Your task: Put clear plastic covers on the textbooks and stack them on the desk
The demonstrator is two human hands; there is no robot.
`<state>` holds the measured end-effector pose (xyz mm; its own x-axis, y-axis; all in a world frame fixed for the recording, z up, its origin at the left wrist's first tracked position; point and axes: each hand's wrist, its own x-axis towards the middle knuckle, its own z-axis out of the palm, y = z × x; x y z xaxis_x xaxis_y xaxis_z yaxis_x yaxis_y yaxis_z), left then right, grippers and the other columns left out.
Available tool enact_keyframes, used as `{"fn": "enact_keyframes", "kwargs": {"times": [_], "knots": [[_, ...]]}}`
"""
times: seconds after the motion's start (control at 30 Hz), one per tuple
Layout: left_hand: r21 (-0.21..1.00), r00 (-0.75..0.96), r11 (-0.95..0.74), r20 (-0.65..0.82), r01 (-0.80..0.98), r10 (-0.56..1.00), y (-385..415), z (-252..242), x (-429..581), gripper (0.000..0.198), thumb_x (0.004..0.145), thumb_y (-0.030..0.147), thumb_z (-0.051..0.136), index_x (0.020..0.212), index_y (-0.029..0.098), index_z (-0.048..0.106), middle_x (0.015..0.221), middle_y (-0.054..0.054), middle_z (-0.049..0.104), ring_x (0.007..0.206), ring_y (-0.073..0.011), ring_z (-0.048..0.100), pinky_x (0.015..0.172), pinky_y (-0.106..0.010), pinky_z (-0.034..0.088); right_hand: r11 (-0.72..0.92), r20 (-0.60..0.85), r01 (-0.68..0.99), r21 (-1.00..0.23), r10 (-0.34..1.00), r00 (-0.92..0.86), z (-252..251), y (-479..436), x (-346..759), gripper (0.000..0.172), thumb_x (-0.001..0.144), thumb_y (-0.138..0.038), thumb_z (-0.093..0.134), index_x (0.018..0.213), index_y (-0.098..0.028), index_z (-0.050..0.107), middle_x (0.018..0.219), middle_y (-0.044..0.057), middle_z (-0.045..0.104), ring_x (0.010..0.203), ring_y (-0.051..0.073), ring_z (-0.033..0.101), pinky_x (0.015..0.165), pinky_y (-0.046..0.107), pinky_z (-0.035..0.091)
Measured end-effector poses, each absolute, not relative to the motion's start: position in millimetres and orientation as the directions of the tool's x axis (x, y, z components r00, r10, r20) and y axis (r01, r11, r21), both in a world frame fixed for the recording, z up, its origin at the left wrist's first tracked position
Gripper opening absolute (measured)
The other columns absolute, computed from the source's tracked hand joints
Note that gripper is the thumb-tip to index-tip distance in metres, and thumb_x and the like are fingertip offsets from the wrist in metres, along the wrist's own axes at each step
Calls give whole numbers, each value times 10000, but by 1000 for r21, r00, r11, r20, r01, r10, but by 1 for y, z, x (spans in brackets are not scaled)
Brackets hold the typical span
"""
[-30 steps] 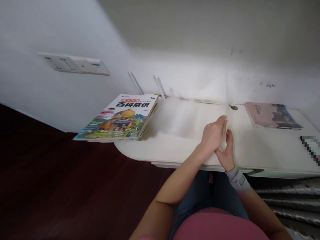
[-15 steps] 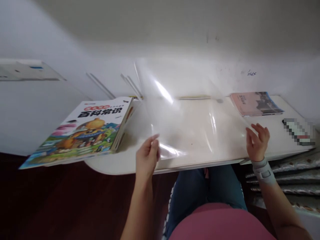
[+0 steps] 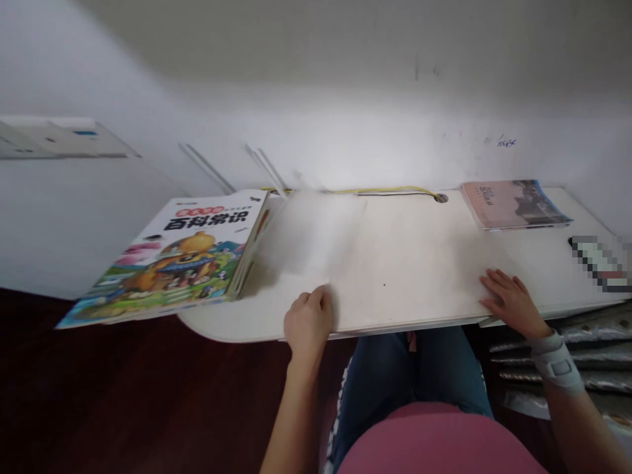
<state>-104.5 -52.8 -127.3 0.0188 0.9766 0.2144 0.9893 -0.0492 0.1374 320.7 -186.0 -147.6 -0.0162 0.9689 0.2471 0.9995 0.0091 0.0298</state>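
My left hand (image 3: pixel 309 322) is closed near the front edge of the white desk (image 3: pixel 409 263), its fingers pinching the near end of a see-through plastic sheet (image 3: pixel 316 230). Blurred and whitish, the sheet spreads from those fingers toward the wall. Over to the right, my right hand (image 3: pixel 511 299) lies open and palm down at the desk surface, fingers stretched, holding nothing. A grey band with a small buckle or face circles that wrist.
On the left, a stack of picture books (image 3: pixel 192 257) overhangs the desk's rounded end. Thin booklets (image 3: pixel 513 204) lie at the back right, near a phone-like pixelated object (image 3: pixel 600 263). A yellow cable (image 3: pixel 395 189) runs along the wall into a hole. Silvery wrapped items (image 3: pixel 582 355) are stacked below right.
My right hand has let go of the plastic sheet and come down flat to the desk. The sheet, raised between both hands before, has dropped lower and leftward with my left hand.
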Motion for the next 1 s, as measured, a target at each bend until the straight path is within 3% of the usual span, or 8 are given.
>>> {"fn": "enact_keyframes", "kwargs": {"times": [0.1, 0.2, 0.4, 0.5, 0.6, 0.77, 0.9, 1.0], "knots": [[138, 32, -68, 245, 988, 969, -53, -128, -106, 381, 908, 304, 400, 1170, 160, 635, 876, -117, 652, 833, -245, 614, 727, -337, 454, 50, 246, 995, 89, 967, -71, -146, -190, 324, 474, 898, -450, 466, 1296, -201, 533, 1398, 113, 520, 1288, 298, 462, 999, 498, 387], [179, 48, -106, 303, 978, 952, -50, -117, -111, 395, 893, 309, 439, 1208, 143, 610, 945, -136, 654, 876, -260, 611, 768, -368, 468, 55, 297, 991, 122, 951, -89, -144, -190, 322, 414, 922, -426, 436, 1230, -185, 572, 1340, 131, 568, 1259, 304, 488, 995, 496, 389], [172, 19, -116, 482, 978, 876, -15, -69, -149, 414, 907, 249, 382, 1239, 87, 570, 1264, -224, 557, 1188, -321, 504, 974, -457, 405, 99, 424, 991, 95, 896, -131, -142, -171, 289, 384, 952, -376, 392, 1216, -155, 561, 1347, 173, 539, 1262, 291, 486, 1009, 475, 389], [99, -47, 7, 414, 995, 909, 7, -53, -169, 472, 875, 190, 391, 1305, 21, 489, 1379, -285, 451, 1289, -378, 415, 1014, -512, 364, 131, 418, 987, 97, 894, -159, -149, -162, 271, 393, 955, -387, 383, 1224, -155, 551, 1355, 171, 534, 1272, 294, 477, 1010, 474, 388], [7, -113, 115, 259, 993, 959, 19, -48, -178, 473, 851, 146, 391, 1279, -33, 487, 1325, -326, 485, 1236, -389, 476, 977, -497, 405, 146, 416, 983, 107, 892, -178, -158, -156, 263, 413, 958, -400, 371, 1230, -142, 546, 1336, 178, 550, 1251, 293, 499, 996, 470, 400], [-77, -204, 219, 168, 973, 965, 10, -40, -171, 403, 866, 81, 317, 1166, 22, 580, 1135, -273, 622, 1080, -334, 605, 858, -409, 486, 157, 442, 981, 118, 876, -193, -166, -156, 263, 430, 968, -407, 336, 1213, -136, 562, 1299, 181, 581, 1204, 283, 539, 978, 458, 414], [-99, -237, 245, 84, 965, 968, 0, -27, -172, 369, 887, 122, 312, 1082, 72, 621, 990, -235, 675, 954, -336, 658, 795, -423, 497, 160, 456, 980, 119, 868, -197, -165, -156, 262, 442, 968, -409, 327, 1212, -128, 565, 1298, 181, 583, 1200, 283, 542, 978, 457, 412], [-83, -192, 200, 97, 976, 977, 9, -20, -178, 376, 896, 210, 339, 1160, 93, 579, 1087, -233, 655, 1001, -339, 642, 820, -437, 491, 159, 464, 980, 123, 863, -199, -164, -156, 262, 440, 966, -401, 332, 1209, -121, 568, 1286, 182, 592, 1192, 287, 546, 975, 456, 412]]}}
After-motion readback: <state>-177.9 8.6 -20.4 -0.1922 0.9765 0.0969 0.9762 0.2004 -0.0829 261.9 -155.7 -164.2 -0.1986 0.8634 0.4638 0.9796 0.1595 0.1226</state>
